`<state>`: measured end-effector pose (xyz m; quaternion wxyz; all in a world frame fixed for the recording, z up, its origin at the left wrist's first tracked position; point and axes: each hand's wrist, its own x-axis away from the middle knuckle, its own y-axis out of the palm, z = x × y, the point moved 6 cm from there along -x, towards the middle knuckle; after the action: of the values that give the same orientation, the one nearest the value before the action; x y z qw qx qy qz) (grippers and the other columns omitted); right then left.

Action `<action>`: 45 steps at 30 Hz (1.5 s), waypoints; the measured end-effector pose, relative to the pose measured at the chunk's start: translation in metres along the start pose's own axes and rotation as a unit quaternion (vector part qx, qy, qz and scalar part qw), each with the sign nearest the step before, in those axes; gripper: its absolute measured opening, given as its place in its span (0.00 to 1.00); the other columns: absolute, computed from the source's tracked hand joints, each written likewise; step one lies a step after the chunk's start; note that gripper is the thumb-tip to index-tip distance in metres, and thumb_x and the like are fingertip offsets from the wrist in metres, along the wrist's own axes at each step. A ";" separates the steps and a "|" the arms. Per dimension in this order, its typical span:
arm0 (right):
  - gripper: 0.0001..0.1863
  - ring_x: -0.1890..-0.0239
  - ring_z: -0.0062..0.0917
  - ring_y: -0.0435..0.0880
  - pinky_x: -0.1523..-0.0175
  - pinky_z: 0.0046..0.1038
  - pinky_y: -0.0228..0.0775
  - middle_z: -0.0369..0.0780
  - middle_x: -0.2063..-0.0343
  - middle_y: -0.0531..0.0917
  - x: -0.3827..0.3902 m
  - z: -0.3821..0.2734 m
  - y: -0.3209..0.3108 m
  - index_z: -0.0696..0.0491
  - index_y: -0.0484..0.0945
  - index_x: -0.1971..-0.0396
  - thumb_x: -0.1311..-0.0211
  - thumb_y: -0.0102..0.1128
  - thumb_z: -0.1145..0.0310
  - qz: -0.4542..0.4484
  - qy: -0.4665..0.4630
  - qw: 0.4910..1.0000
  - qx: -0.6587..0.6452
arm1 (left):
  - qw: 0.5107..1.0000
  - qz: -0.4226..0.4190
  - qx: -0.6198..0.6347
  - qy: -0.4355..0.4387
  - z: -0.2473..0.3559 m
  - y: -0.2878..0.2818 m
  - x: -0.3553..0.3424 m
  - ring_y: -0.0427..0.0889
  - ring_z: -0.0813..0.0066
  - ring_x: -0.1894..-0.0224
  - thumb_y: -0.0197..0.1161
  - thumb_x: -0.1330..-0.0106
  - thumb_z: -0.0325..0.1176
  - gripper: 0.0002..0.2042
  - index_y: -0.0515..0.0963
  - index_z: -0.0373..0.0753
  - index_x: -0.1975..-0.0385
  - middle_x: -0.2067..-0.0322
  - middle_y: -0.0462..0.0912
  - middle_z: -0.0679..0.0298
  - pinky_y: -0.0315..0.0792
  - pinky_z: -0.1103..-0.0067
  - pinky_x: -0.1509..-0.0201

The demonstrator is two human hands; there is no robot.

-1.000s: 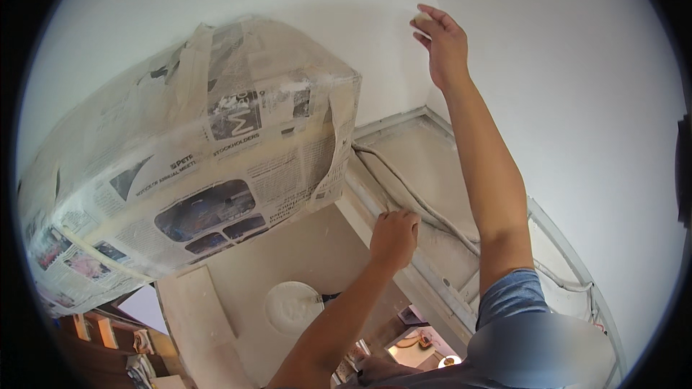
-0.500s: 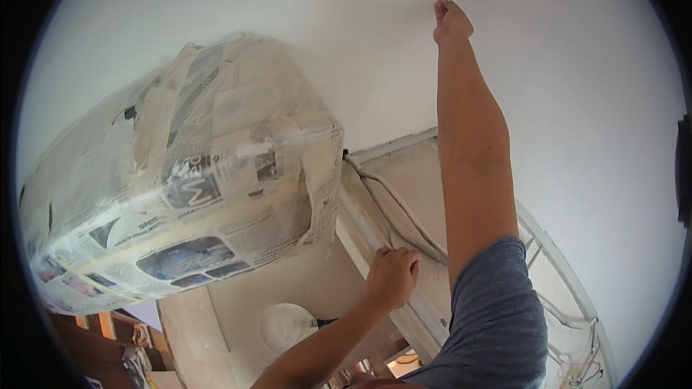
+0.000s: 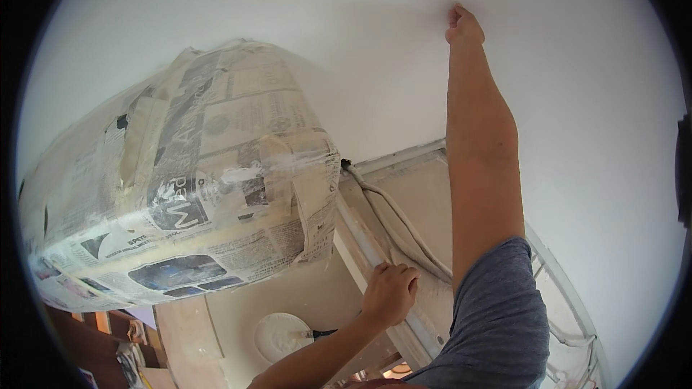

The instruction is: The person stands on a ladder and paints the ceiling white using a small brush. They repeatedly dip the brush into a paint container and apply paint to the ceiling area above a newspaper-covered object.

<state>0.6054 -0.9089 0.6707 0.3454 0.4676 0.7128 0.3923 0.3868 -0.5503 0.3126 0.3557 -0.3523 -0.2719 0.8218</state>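
My right hand (image 3: 463, 25) is raised against the white wall (image 3: 577, 122) at the top, fingers curled; whatever they hold is hidden. My left hand (image 3: 389, 293) has its fingers curled over a pale metal rail (image 3: 357, 230) along a dusty recess below. A bundle of pale cables (image 3: 389, 216) runs through that recess beside both arms. Left of my hands is a large boxy object (image 3: 180, 166) wrapped in newspaper and tape.
Below the wrapped object, a white round container (image 3: 274, 335) with a dark-handled tool (image 3: 324, 333) sits on a beige surface. Wooden shelves (image 3: 104, 346) with assorted items show at lower left. A curved metal frame (image 3: 577, 302) edges the recess at right.
My right hand has moved rightward and its fingers have curled tighter, hiding the small pale piece seen earlier. The view has shifted, so the wrapped object and my left hand sit lower.
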 end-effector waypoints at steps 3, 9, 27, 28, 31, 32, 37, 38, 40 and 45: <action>0.11 0.59 0.31 0.88 0.57 0.25 0.88 0.45 0.58 0.87 0.002 0.001 -0.001 0.63 0.81 0.57 0.36 0.73 0.86 0.036 -0.008 0.999 -0.009 | 1.000 0.003 0.005 -0.006 0.001 0.000 0.001 0.86 0.60 0.53 0.65 0.27 0.32 0.06 0.86 0.39 0.57 0.59 0.88 0.59 0.70 0.64 0.32; 0.12 0.71 0.25 0.85 0.70 0.26 0.75 0.39 0.70 0.86 -0.009 0.003 0.000 0.56 0.80 0.67 0.41 0.78 0.83 0.069 0.004 0.996 0.058 | 1.000 -0.009 0.015 -0.008 -0.001 0.000 0.001 0.86 0.59 0.52 0.65 0.27 0.32 0.07 0.86 0.39 0.56 0.59 0.88 0.59 0.70 0.64 0.31; 0.10 0.55 0.28 0.84 0.60 0.32 0.75 0.40 0.56 0.85 -0.039 0.029 0.001 0.58 0.79 0.56 0.33 0.70 0.77 0.044 0.001 0.996 -0.074 | 0.999 0.006 0.044 -0.018 -0.003 0.001 0.001 0.87 0.58 0.51 0.67 0.29 0.30 0.04 0.86 0.39 0.60 0.59 0.90 0.58 0.71 0.61 0.31; 0.10 0.55 0.28 0.85 0.60 0.32 0.75 0.41 0.56 0.86 -0.035 0.027 0.001 0.58 0.79 0.56 0.33 0.70 0.78 0.049 -0.001 0.996 -0.072 | 0.999 0.014 0.044 -0.014 -0.002 0.000 0.001 0.87 0.58 0.51 0.67 0.29 0.30 0.04 0.86 0.39 0.60 0.59 0.90 0.58 0.71 0.62 0.31; 0.10 0.55 0.29 0.87 0.60 0.33 0.78 0.41 0.56 0.87 -0.024 0.024 0.003 0.58 0.80 0.56 0.33 0.71 0.78 0.062 -0.005 0.996 -0.068 | 0.999 0.013 0.033 -0.009 -0.001 -0.001 0.002 0.87 0.58 0.52 0.68 0.30 0.30 0.04 0.86 0.38 0.60 0.60 0.89 0.58 0.71 0.62 0.31; 0.10 0.55 0.30 0.88 0.60 0.33 0.78 0.42 0.56 0.87 -0.022 0.023 0.004 0.59 0.81 0.56 0.33 0.72 0.78 0.065 -0.008 0.996 -0.068 | 0.999 0.014 0.036 -0.010 -0.001 -0.001 0.002 0.87 0.58 0.52 0.68 0.30 0.30 0.04 0.86 0.38 0.60 0.60 0.89 0.58 0.71 0.62 0.31; 0.09 0.54 0.31 0.89 0.59 0.34 0.81 0.42 0.55 0.89 -0.010 0.023 0.013 0.59 0.82 0.55 0.33 0.71 0.78 0.065 -0.022 0.995 -0.069 | 0.999 0.024 0.030 -0.005 0.001 -0.002 0.002 0.87 0.58 0.53 0.67 0.30 0.30 0.04 0.86 0.38 0.61 0.61 0.89 0.59 0.71 0.62 0.31; 0.09 0.55 0.31 0.89 0.58 0.34 0.81 0.42 0.55 0.88 -0.007 0.023 0.016 0.59 0.82 0.55 0.32 0.70 0.78 0.054 -0.023 0.996 -0.073 | 0.999 0.019 0.028 -0.009 0.000 -0.001 0.001 0.87 0.58 0.53 0.67 0.29 0.30 0.04 0.86 0.38 0.61 0.61 0.89 0.59 0.71 0.62 0.31; 0.09 0.56 0.31 0.87 0.56 0.34 0.80 0.41 0.55 0.88 -0.002 0.024 0.024 0.59 0.82 0.54 0.32 0.67 0.77 0.029 -0.024 0.996 -0.077 | 1.000 0.012 0.021 -0.012 -0.001 0.001 0.001 0.87 0.58 0.53 0.67 0.29 0.30 0.04 0.85 0.38 0.61 0.62 0.89 0.58 0.71 0.62 0.32; 0.10 0.59 0.31 0.84 0.51 0.34 0.78 0.40 0.56 0.86 0.012 0.030 0.051 0.57 0.80 0.52 0.31 0.58 0.75 -0.043 -0.057 0.994 -0.083 | 1.000 0.003 0.029 -0.012 -0.003 0.003 0.001 0.87 0.58 0.53 0.67 0.30 0.30 0.04 0.85 0.38 0.61 0.62 0.88 0.58 0.71 0.62 0.33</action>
<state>0.6470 -0.8773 0.7006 0.4396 0.4278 0.6764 0.4076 0.3872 -0.5509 0.3083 0.3599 -0.3332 -0.2507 0.8346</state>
